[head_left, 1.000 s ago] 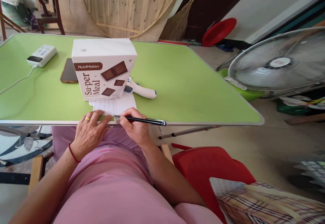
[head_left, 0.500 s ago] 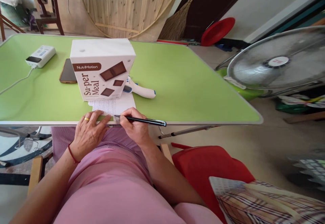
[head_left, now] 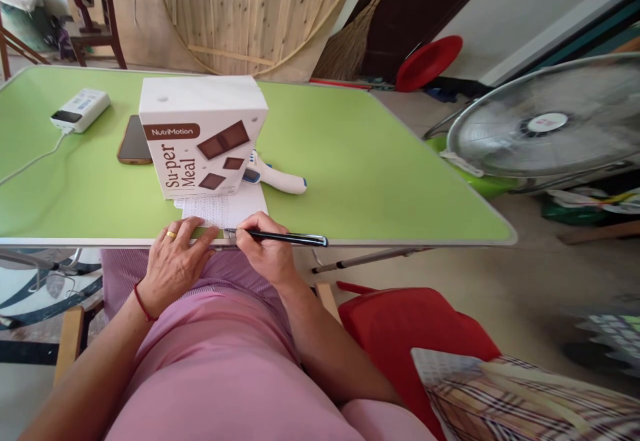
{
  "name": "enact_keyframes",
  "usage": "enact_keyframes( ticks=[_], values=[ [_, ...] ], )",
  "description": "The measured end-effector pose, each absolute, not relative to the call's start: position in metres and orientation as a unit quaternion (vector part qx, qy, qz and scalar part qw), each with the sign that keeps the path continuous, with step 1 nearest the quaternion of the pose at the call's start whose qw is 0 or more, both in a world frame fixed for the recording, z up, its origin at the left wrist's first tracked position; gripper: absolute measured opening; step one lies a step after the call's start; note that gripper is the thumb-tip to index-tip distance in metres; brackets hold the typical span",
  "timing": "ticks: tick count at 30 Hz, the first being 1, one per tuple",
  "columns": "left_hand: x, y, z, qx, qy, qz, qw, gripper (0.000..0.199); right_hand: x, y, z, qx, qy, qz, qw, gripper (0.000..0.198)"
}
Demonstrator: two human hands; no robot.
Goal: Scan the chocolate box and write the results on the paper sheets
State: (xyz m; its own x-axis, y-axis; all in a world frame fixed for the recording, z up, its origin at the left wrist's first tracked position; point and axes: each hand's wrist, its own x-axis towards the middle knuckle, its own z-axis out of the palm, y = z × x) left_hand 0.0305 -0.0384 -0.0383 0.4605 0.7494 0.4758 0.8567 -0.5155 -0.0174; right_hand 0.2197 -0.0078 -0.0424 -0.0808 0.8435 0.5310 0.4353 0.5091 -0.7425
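Note:
My right hand (head_left: 267,249) is closed around a black pen (head_left: 295,237), its tip at the lower edge of a sheet of paper (head_left: 245,207) covered partly in small marks. Beside it, my left hand (head_left: 179,254) lies with fingers spread at the table's front edge, fingertips on the paper's lower left part. A white NutriMotion box (head_left: 200,141) stands upright on the paper's far part and hides it. Just behind the box's right side lies a white and blue handheld device (head_left: 280,179), partly hidden.
On the green table (head_left: 340,161) lie a phone (head_left: 135,141), partly behind the box, and a white power bank (head_left: 81,111) with a cable. A fan (head_left: 547,122) stands off the right end. A red chair (head_left: 415,327) with a plaid bag (head_left: 520,394) is at my right.

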Motion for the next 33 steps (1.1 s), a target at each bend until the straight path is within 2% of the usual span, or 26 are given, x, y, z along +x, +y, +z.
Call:
enact_keyframes(
  ticks=[6, 22, 33],
  values=[
    [0.0298, -0.0387, -0.0377, -0.846, -0.472, -0.212, 0.132, 0.03, 0.2195, -0.0114, -0.0443, -0.446, -0.689, 0.174, 0.544, 0.012],
    [0.0293, -0.0389, -0.0365, -0.843, -0.478, -0.209, 0.132, 0.03, 0.2192, -0.01, -0.0431, -0.453, -0.707, 0.177, 0.514, 0.013],
    [0.0306, -0.0376, -0.037, -0.844, -0.475, -0.209, 0.134, 0.029, 0.2191, -0.0093, -0.0424, -0.442, -0.687, 0.196, 0.542, 0.013]
  ],
)
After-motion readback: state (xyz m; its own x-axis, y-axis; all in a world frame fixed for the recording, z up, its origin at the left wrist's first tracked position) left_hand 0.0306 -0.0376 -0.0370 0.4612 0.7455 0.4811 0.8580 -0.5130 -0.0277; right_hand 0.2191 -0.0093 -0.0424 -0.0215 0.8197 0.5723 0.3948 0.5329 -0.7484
